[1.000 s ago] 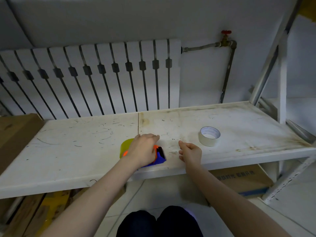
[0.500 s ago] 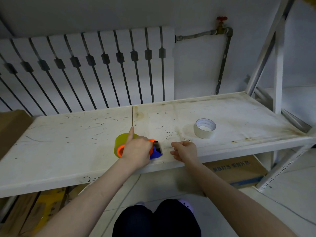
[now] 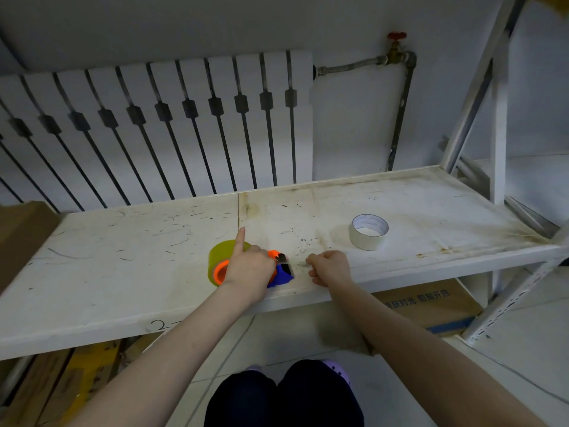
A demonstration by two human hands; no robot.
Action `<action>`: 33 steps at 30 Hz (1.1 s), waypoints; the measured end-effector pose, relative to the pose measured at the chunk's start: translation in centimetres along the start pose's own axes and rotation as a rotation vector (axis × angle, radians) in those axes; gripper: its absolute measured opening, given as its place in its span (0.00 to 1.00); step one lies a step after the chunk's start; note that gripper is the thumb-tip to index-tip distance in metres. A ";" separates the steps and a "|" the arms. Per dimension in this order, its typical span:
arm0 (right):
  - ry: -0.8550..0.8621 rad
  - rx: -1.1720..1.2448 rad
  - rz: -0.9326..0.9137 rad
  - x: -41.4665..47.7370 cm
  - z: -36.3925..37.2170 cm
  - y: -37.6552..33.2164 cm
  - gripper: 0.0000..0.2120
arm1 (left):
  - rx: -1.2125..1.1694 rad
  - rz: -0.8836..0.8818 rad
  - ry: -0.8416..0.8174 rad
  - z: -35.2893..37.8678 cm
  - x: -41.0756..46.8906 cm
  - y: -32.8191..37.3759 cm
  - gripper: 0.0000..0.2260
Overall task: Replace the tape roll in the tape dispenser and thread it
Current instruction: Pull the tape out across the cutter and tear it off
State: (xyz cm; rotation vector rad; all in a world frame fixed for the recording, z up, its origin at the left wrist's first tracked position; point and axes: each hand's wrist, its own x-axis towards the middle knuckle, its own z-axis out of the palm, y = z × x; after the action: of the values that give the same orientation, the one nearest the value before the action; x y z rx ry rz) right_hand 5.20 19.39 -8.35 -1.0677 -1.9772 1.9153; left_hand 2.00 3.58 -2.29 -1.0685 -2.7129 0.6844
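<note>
An orange and blue tape dispenser (image 3: 281, 269) lies near the front edge of the white shelf board (image 3: 123, 257). A yellowish tape roll (image 3: 220, 257) sits on its orange hub. My left hand (image 3: 249, 266) grips the dispenser from above, with the index finger pointing up and away. My right hand (image 3: 331, 268) rests on the board just right of the dispenser, fingers curled; whether it pinches a tape end cannot be seen. A white tape roll (image 3: 369, 232) lies flat on the board further right, apart from both hands.
A white radiator (image 3: 172, 127) stands behind the board. A pipe with a red valve (image 3: 397, 37) runs down the wall. White rack posts (image 3: 498, 124) rise at the right. Cardboard boxes (image 3: 431, 306) lie under the board, another at the left edge (image 3: 21, 238).
The camera view has shifted. My left hand has tilted the dispenser up so the yellowish roll shows more, and its index finger now sticks out. My right hand has curled closer to the dispenser.
</note>
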 end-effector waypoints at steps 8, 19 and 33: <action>0.022 -0.248 -0.205 0.8 1.2 -0.7 0.11 | 0.157 0.083 0.018 0.1 -0.3 0.1 0.15; -0.020 -0.388 -0.218 2.1 3.2 -1.8 0.10 | 0.378 0.147 -0.121 -0.4 0.8 0.7 0.20; 0.116 -0.737 -0.334 4.3 3.4 -2.9 0.05 | 0.325 0.038 -0.150 0.3 2.5 1.3 0.21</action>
State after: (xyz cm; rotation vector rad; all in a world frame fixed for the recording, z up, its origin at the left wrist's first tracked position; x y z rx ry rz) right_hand -0.99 19.57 -7.61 -0.8646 -2.6496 0.9398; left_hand 0.91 5.99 -3.22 -1.0251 -2.5783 1.2070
